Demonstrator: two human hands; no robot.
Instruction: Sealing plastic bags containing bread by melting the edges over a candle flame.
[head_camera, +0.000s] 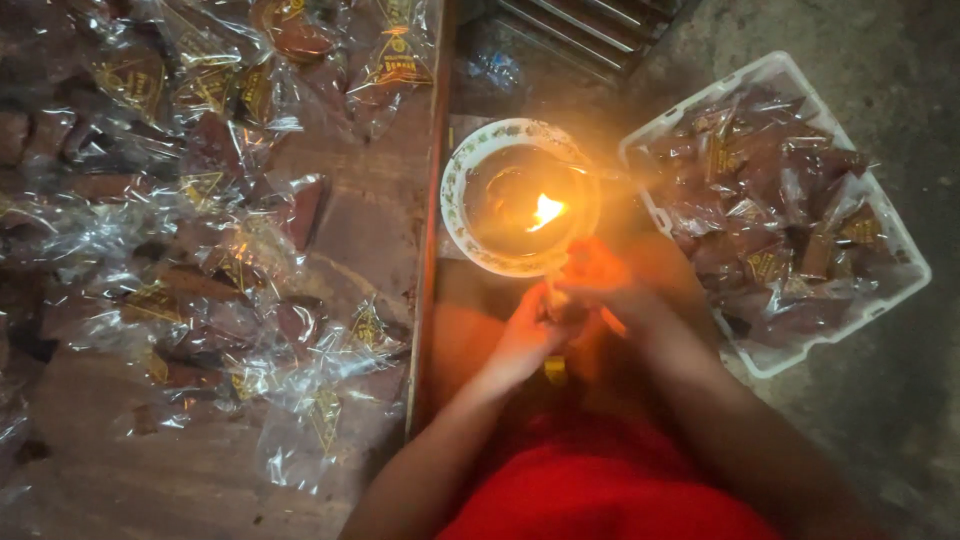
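Wooden board (330, 240) left, concrete floor (900, 120) right; both hands (560, 310) pinch a blurred packet (556, 368), axis near-far, by the flame (546, 211).

glossy clear plastic packets (250, 330), wooden table (200, 480), white plastic basket (905, 265)

White basket (905, 262) of wrapped sweets; loose packets (215, 215) cover the board (left).

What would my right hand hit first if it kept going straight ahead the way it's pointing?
Probably the near rim of the patterned bowl, then the flame; the right hand already sits about at that rim, though depth is unclear.
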